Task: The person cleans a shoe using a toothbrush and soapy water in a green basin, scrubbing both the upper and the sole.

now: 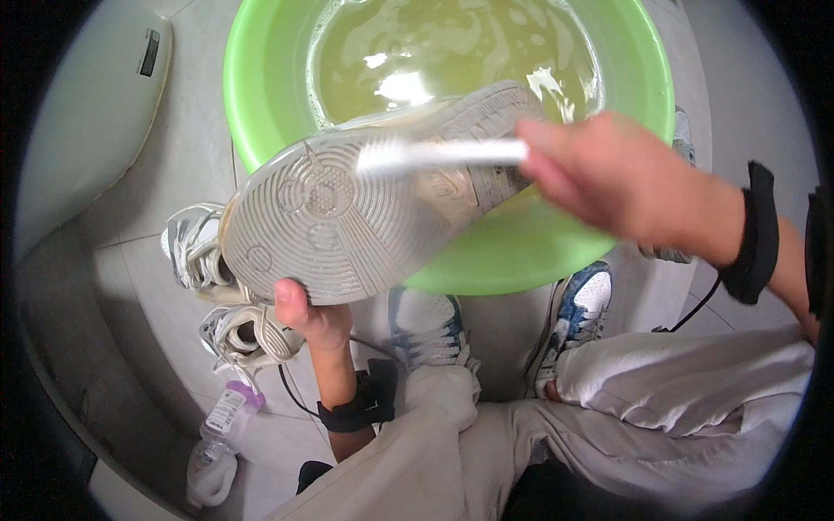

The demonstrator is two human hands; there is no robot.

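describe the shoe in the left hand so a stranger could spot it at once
Find the big green basin at the top. By its near left side, the left hand holds a shoe, with a blurred white brush in the right hand over it. Unlike the pale shoes to its lower left, it turns its ridged underside toward the camera.

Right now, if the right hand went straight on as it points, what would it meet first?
Most likely the shoe sole: the white brush in the right hand points left across it. Blur and the single view hide whether the two touch.
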